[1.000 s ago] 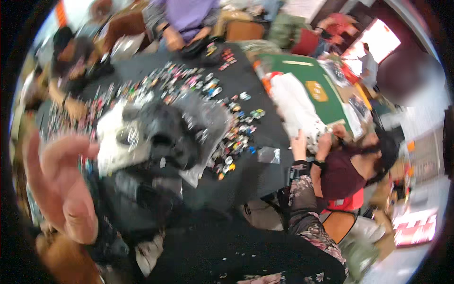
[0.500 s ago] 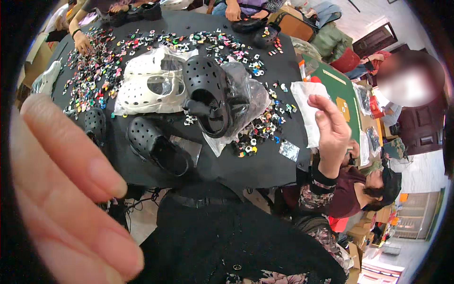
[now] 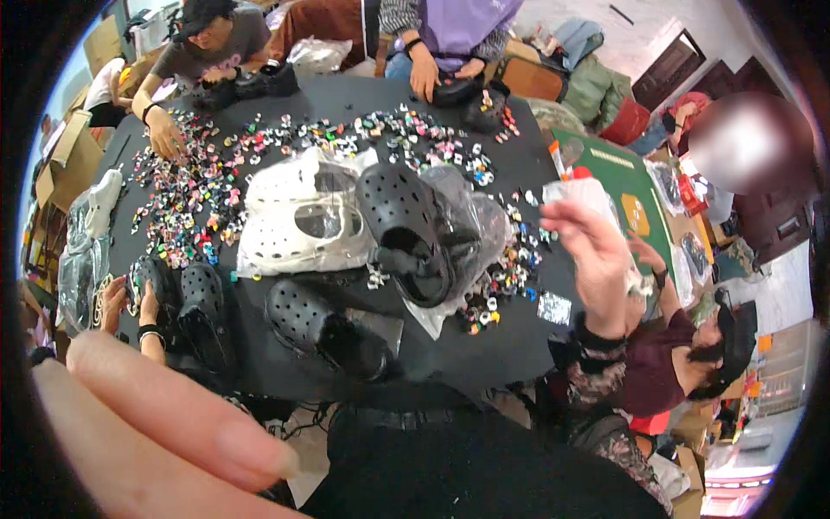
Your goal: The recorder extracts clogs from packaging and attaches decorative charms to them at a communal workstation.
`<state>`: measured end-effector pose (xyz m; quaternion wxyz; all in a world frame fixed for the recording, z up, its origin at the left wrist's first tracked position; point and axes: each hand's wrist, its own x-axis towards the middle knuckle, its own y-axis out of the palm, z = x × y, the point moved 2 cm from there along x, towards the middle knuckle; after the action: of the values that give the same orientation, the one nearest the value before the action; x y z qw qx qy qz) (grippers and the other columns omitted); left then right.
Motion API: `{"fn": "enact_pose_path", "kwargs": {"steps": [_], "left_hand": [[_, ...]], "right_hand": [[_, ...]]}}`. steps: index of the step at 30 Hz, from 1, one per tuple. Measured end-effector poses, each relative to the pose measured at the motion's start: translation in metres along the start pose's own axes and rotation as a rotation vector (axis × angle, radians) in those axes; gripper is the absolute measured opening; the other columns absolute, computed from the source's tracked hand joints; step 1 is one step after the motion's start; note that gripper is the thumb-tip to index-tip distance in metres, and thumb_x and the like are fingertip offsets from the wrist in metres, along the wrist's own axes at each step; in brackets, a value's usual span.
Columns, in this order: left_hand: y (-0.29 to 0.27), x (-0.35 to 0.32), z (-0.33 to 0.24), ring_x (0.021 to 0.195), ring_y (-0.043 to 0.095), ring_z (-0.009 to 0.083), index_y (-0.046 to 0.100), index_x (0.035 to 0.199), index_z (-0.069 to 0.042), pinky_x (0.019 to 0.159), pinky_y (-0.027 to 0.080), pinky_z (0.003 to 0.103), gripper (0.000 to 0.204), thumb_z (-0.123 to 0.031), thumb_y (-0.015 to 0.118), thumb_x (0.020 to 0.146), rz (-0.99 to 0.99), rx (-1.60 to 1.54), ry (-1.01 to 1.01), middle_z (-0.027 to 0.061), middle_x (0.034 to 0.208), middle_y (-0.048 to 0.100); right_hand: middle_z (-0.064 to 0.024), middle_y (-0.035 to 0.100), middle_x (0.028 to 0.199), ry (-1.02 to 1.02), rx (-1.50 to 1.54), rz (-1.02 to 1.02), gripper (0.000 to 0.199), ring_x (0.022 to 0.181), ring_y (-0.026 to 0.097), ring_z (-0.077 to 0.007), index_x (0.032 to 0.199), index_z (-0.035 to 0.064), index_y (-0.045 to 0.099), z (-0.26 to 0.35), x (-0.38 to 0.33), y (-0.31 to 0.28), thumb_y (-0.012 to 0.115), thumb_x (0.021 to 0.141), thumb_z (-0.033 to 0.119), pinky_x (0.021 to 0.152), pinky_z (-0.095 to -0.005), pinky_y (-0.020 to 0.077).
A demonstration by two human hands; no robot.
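Observation:
My left hand (image 3: 173, 432) looms close at the lower left, its fingers stretched out and nothing visible in them. To the right, above the table's edge, my right hand (image 3: 596, 264) is raised with its fingers loosely bent; it shows no held thing and touches no shoe. Between the hands a black clog (image 3: 298, 313) lies on the black table (image 3: 458, 355), beside a small clear packet (image 3: 376, 329). Behind it a second black clog (image 3: 393, 203) rests on clear plastic wrapping, next to a pair of white clogs (image 3: 285, 233) in a clear bag.
Small colourful shoe charms (image 3: 194, 186) cover much of the table. A silvery packet (image 3: 553, 308) lies near my right hand. At left a co-worker's hands (image 3: 149, 307) hold a dark clog, beside another black clog (image 3: 203, 303). Other people sit around; a green table (image 3: 596, 160) adjoins at right.
The view has tilted up, so the table sits lower in it. My left hand appears lower. A co-worker's hands with a clog now show at left, and another person's arm reaches out at right.

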<state>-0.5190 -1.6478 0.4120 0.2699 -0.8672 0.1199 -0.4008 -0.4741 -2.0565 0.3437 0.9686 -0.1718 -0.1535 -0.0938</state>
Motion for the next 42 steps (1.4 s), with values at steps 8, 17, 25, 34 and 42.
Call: {"fn": "enact_pose_path", "kwargs": {"steps": [8,17,25,34,42], "left_hand": [[-0.006,0.008,0.011,0.091,0.052,0.0278,0.049,0.105,0.001,0.08,0.043,0.04,0.051,-0.045,0.051,0.084,0.022,0.047,-0.006,0.0155,0.098,0.051],[0.09,0.058,0.009,0.082,0.059,0.0261,0.052,0.105,0.007,0.07,0.048,0.034,0.031,-0.016,0.043,0.088,-0.127,-0.474,-0.048,0.0192,0.09,0.061],[0.265,0.007,0.111,0.114,0.046,0.0347,0.053,0.113,0.003,0.094,0.036,0.044,0.042,-0.014,0.066,0.077,0.205,0.22,-0.257,0.0174,0.12,0.052],[0.288,0.004,0.121,0.101,0.047,0.0327,0.055,0.104,0.0,0.09,0.035,0.043,0.043,-0.019,0.071,0.069,0.302,0.433,-0.18,0.0138,0.098,0.052],[0.282,-0.036,0.128,0.101,0.046,0.0355,0.06,0.097,-0.002,0.093,0.034,0.046,0.033,-0.014,0.07,0.068,0.361,0.378,-0.244,0.0148,0.096,0.051]], "right_hand": [[-0.0096,0.062,0.107,0.254,0.105,0.124,0.037,0.098,0.058,-0.0152,0.119,-0.0021,0.054,-0.147,-0.023,0.086,0.061,0.084,0.005,0.083,-0.0269,0.0475],[-0.0224,0.047,0.124,0.18,-0.098,0.126,0.067,0.117,0.045,-0.0348,0.123,-0.005,0.046,-0.161,-0.042,0.125,0.072,0.073,0.031,0.101,-0.0383,0.034],[-0.0109,0.051,0.108,0.271,-0.025,-0.276,0.049,0.093,0.053,-0.0179,0.116,-0.0026,0.052,-0.21,-0.055,0.081,0.071,0.075,0.016,0.073,-0.0274,0.0474],[-0.0189,0.049,0.119,0.376,-0.171,-0.247,0.059,0.109,0.049,-0.0288,0.123,-0.0039,0.045,-0.225,-0.052,0.057,0.07,0.074,0.019,0.092,-0.0352,0.0415],[-0.0152,0.05,0.115,0.25,-0.171,-0.282,0.053,0.101,0.051,-0.0264,0.119,-0.0009,0.048,-0.206,-0.052,0.068,0.07,0.072,0.011,0.088,-0.0347,0.043]]}}
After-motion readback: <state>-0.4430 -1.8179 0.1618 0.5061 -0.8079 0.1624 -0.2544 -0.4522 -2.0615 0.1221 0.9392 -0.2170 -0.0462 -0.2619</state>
